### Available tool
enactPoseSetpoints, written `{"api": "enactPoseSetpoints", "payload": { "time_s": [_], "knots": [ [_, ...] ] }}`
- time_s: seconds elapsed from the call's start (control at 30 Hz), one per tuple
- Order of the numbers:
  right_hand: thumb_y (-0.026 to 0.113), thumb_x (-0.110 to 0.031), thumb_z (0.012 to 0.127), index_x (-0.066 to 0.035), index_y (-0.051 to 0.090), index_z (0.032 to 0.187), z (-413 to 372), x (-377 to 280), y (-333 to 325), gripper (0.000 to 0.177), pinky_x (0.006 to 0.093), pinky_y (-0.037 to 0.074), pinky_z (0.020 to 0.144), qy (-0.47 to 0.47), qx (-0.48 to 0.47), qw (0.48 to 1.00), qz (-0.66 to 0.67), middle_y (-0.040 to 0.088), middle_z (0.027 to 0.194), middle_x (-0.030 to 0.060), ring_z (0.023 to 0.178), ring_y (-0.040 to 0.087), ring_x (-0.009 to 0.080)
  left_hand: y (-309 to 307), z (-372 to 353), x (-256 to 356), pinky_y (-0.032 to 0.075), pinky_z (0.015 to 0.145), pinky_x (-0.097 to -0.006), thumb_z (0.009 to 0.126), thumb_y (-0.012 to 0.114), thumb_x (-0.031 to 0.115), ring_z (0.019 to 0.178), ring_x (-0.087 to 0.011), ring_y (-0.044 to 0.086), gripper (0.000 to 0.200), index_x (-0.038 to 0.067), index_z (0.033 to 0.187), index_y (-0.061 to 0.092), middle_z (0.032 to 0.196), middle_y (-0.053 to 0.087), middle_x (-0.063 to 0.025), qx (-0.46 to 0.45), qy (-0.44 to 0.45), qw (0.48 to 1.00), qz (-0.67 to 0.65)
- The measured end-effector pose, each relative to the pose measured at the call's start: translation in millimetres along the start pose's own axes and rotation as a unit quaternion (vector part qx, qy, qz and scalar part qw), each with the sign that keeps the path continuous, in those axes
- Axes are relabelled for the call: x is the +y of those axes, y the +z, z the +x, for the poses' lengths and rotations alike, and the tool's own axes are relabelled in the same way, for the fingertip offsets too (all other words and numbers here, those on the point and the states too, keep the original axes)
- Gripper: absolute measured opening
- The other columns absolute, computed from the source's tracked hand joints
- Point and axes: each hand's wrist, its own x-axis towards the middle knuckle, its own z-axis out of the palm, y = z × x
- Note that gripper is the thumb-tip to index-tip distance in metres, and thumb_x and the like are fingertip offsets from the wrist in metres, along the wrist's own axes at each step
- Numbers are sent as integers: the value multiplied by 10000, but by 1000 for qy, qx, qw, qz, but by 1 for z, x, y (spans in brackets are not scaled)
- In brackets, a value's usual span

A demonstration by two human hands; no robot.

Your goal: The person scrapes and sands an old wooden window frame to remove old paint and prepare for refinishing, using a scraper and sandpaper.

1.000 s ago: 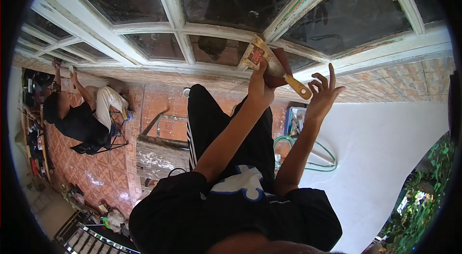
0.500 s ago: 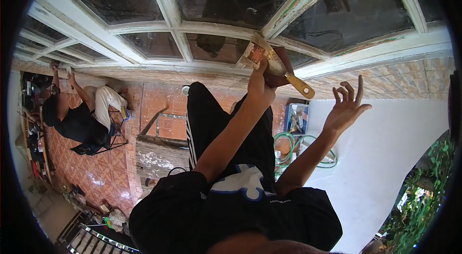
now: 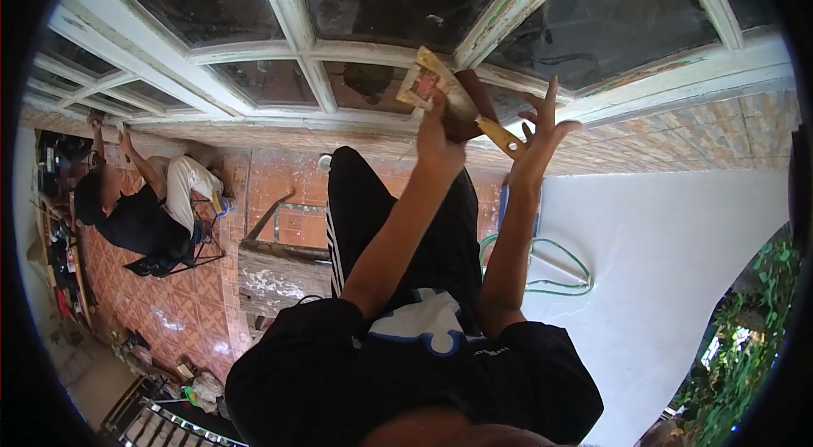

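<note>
My left hand [image 3: 441,145] is closed around a stack of flat tools below the window frame [image 3: 373,51]. One is a putty knife [image 3: 498,137] with a yellow handle that sticks out to the right, its blade smeared with pale putty. Beside it in the same grip are a flat, putty-smeared piece with a red label [image 3: 420,88] and a reddish-brown flat piece [image 3: 477,98]. My right hand [image 3: 542,135] has its fingers spread, right by the end of the yellow handle, overlapping it in this view.
A seated person [image 3: 140,214] works at the window at far left. An old wooden bench [image 3: 275,282] stands left of my legs. On the right are a green hose [image 3: 569,254], a partly hidden blue container [image 3: 506,210] and a white surface [image 3: 652,261].
My right hand has moved left and up to the yellow handle. My left hand with the tools has shifted slightly left and turned a little.
</note>
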Motion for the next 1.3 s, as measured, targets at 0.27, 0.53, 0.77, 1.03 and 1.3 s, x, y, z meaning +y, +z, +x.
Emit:
{"api": "enactPoseSetpoints", "payload": {
  "time_s": [0.27, 0.53, 0.77, 1.03, 1.3],
  "knots": [
    [49, -800, 837, -197, 351, 1461, 4, -38, -60, 919, 405, 343, 942, -33, 59, 995, 78, 602, 1069, 101, 866, 475, 182, 17, -15, -15, 479, 963, -395, 942, 564, 311, 1093, -219, 569, 384, 68, 1228, 481, 1142, 579, -49, 79, 1, 997, 12],
    [66, -772, 860, -178, 351, 1460, -3, -29, -60, 891, 393, 373, 930, -11, 39, 995, 93, 607, 1047, 129, 856, 510, 184, 3, -16, -29, 478, 972, -383, 936, 571, 305, 1108, -215, 566, 369, 83, 1218, 484, 1181, 568, -48, 103, -17, 994, -21],
    [32, -715, 896, -159, 347, 1456, 8, -51, -75, 850, 413, 394, 950, -93, 104, 990, 29, 622, 1094, 146, 904, 542, 195, 24, -20, -23, 469, 984, -389, 946, 557, 288, 1111, -214, 564, 353, 82, 1222, 480, 1173, 569, -49, 131, -18, 991, -25],
    [-28, -757, 854, -139, 321, 1469, -2, -72, -46, 939, 434, 308, 1012, -73, 73, 993, 50, 600, 1119, 111, 964, 485, 204, 23, -17, -21, 464, 991, -410, 962, 524, 293, 1118, -228, 565, 340, 81, 1223, 477, 1188, 562, -61, 154, -24, 988, -23],
    [-24, -681, 912, -184, 361, 1458, 5, -28, -42, 833, 473, 313, 1023, -29, 58, 998, -8, 634, 1051, 115, 857, 489, 189, 7, -15, -27, 449, 988, -405, 965, 519, 310, 1122, -226, 560, 339, 77, 1211, 492, 1181, 569, -52, 89, -19, 996, -17]
  ]
}}
